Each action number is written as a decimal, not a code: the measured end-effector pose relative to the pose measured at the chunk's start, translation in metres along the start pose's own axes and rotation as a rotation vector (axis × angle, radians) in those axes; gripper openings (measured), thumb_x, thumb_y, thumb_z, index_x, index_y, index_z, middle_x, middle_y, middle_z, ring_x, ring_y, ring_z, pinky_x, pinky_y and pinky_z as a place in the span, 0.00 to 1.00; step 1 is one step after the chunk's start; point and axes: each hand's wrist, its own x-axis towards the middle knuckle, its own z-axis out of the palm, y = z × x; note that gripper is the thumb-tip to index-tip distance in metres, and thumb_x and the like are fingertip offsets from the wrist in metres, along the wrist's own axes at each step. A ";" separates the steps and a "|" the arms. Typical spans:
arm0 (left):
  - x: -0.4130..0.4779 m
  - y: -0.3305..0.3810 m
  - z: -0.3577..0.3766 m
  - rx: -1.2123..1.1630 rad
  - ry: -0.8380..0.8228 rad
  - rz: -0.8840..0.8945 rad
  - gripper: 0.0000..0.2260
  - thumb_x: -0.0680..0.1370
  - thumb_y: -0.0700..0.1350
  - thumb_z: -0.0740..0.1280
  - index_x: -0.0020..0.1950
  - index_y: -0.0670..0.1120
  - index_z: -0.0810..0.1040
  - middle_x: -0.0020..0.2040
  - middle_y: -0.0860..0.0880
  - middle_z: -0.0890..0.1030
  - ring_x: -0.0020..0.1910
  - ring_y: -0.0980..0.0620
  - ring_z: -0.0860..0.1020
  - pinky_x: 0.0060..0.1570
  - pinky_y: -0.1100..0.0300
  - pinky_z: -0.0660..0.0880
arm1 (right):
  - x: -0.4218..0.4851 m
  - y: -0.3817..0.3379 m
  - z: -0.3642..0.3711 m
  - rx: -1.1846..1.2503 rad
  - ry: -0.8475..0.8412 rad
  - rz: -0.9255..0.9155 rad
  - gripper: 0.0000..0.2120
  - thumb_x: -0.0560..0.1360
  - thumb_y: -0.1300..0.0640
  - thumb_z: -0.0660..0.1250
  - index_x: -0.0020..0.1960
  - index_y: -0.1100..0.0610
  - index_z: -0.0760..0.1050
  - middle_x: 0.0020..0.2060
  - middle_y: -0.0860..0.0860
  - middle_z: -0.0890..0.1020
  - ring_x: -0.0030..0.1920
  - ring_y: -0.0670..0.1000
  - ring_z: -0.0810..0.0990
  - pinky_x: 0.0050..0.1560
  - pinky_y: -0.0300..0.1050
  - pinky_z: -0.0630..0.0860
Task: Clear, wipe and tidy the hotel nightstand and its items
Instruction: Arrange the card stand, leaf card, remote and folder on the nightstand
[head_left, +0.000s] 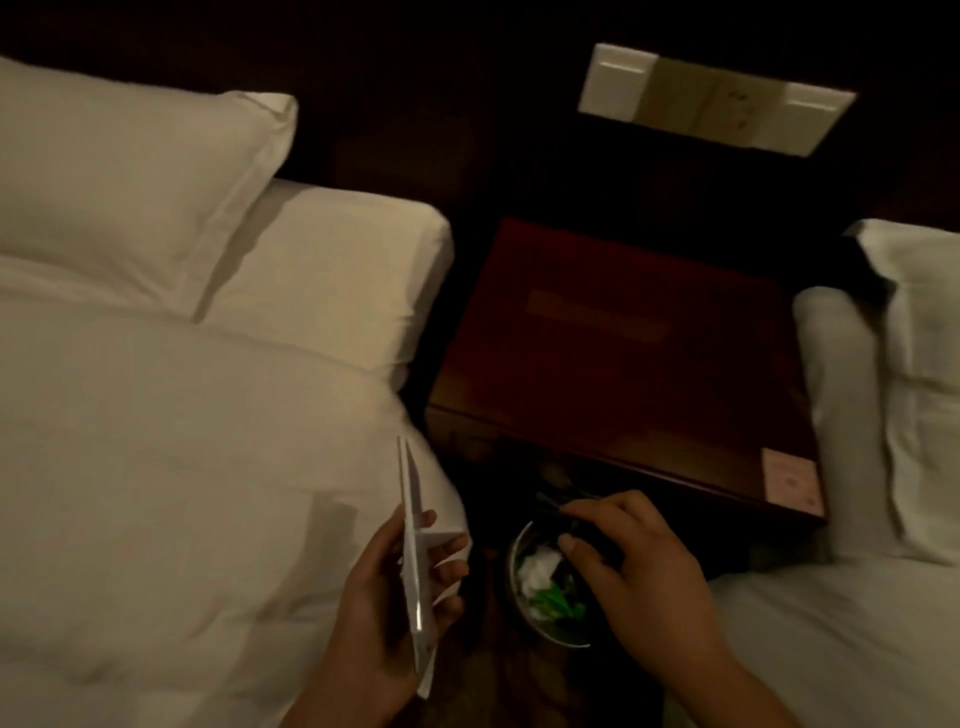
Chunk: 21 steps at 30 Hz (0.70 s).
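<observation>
Flat white folded papers (415, 566) were clasped in the left hand (395, 613). At five o'clock from the dark wooden nightstand (623, 353), a thin dark item (563, 503) was pinched by the right hand (639, 566) over the round metal waste bin (519, 545). Clearing was judged nearly finished; wiping would be required next.
</observation>
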 end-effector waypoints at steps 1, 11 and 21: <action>0.007 -0.005 0.013 0.019 0.006 -0.009 0.19 0.68 0.56 0.70 0.52 0.45 0.85 0.44 0.42 0.87 0.30 0.47 0.84 0.27 0.57 0.79 | 0.003 0.016 -0.010 0.001 0.022 0.029 0.11 0.74 0.42 0.65 0.56 0.38 0.75 0.49 0.38 0.71 0.44 0.39 0.76 0.39 0.37 0.76; 0.060 -0.032 0.104 0.118 0.055 -0.054 0.20 0.77 0.59 0.63 0.55 0.44 0.82 0.39 0.41 0.87 0.30 0.44 0.81 0.28 0.55 0.76 | 0.059 0.154 -0.090 -0.104 0.232 0.230 0.13 0.75 0.46 0.67 0.58 0.42 0.76 0.47 0.44 0.71 0.34 0.43 0.73 0.28 0.36 0.67; 0.109 -0.030 0.163 0.153 0.010 -0.056 0.22 0.73 0.57 0.67 0.54 0.40 0.81 0.40 0.41 0.84 0.26 0.49 0.76 0.19 0.60 0.69 | 0.131 0.231 -0.095 -0.247 0.248 0.450 0.16 0.78 0.50 0.63 0.66 0.50 0.71 0.61 0.57 0.70 0.52 0.61 0.75 0.48 0.54 0.77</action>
